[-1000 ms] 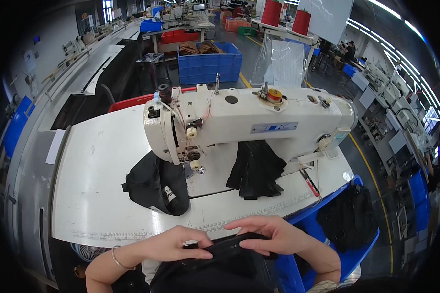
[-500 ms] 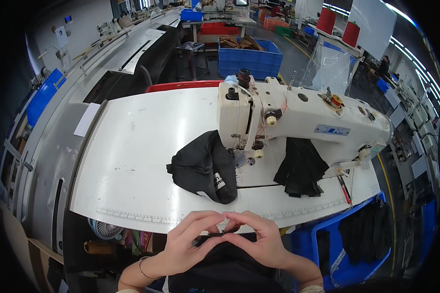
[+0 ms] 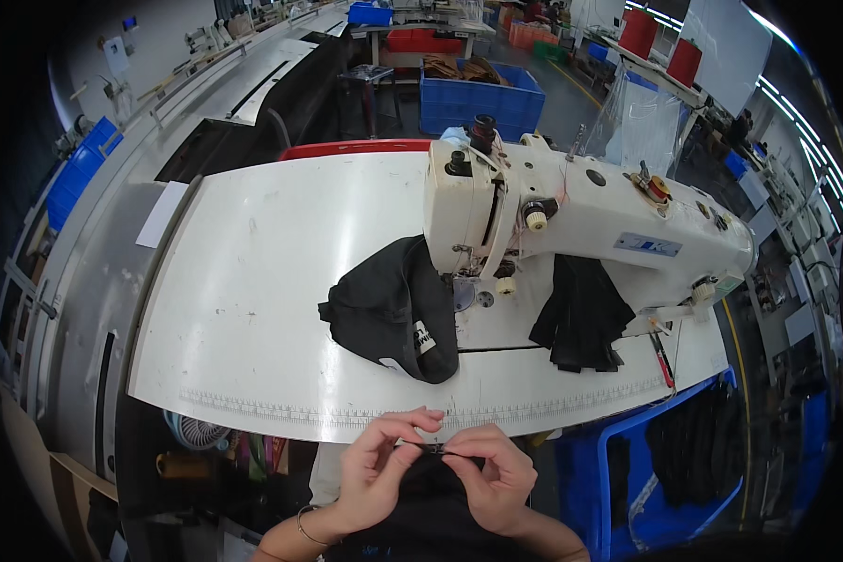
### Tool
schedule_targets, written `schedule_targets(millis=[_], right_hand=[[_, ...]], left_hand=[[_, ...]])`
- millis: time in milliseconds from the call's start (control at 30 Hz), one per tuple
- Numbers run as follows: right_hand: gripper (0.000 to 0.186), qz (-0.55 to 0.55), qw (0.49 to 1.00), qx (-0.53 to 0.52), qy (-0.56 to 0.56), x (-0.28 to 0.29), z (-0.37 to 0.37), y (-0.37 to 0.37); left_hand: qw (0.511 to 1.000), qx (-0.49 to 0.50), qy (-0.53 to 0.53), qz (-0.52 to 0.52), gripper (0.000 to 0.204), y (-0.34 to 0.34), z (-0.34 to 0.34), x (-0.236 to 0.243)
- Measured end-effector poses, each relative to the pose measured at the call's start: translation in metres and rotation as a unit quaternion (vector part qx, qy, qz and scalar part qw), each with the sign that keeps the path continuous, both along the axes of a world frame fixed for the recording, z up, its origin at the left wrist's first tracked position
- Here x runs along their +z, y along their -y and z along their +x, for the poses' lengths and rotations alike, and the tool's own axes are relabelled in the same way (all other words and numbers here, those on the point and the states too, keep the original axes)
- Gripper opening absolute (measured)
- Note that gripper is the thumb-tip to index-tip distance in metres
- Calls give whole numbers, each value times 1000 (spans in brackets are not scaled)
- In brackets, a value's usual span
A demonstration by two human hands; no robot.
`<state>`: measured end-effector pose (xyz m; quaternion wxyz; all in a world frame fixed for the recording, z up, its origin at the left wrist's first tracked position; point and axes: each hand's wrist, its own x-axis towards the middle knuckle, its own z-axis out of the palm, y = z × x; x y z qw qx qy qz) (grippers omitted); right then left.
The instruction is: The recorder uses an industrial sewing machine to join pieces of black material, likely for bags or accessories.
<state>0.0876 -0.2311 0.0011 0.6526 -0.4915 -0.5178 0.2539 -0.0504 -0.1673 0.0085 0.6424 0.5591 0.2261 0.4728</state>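
My left hand (image 3: 377, 473) and my right hand (image 3: 496, 476) meet just in front of the table's near edge. Thumbs and fingers of both are pinched on a small dark piece (image 3: 432, 449) between them; its kind is too small to make out. Black cloth lies below the hands over my lap. Beyond them on the white sewing table (image 3: 244, 309) rests a folded black fabric piece (image 3: 375, 304) with a white printed label, its right edge close to the needle area of the sewing machine (image 3: 581, 201).
A stack of black fabric pieces (image 3: 581, 318) lies under the machine arm. Right of it are a red-and-black pen-like tool (image 3: 662, 360) and a blue bin (image 3: 581, 496) with black cloth. A small fan (image 3: 195, 431) sits below the table's left front edge.
Both hands have come down slightly toward me, and their fingertips have drawn apart from the earlier arch. The small dark piece stays between them. The view has shifted a little.
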Motion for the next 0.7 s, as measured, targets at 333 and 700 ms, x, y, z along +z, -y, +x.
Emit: schedule_targets(millis=[333, 700], right_hand=[[14, 121, 898, -220, -360, -8, 112, 80], [33, -42, 969, 211, 120, 21, 19, 14]], left_hand=[[925, 305, 131, -184, 5, -52, -162, -45], [970, -200, -111, 78, 11, -16, -26, 42]])
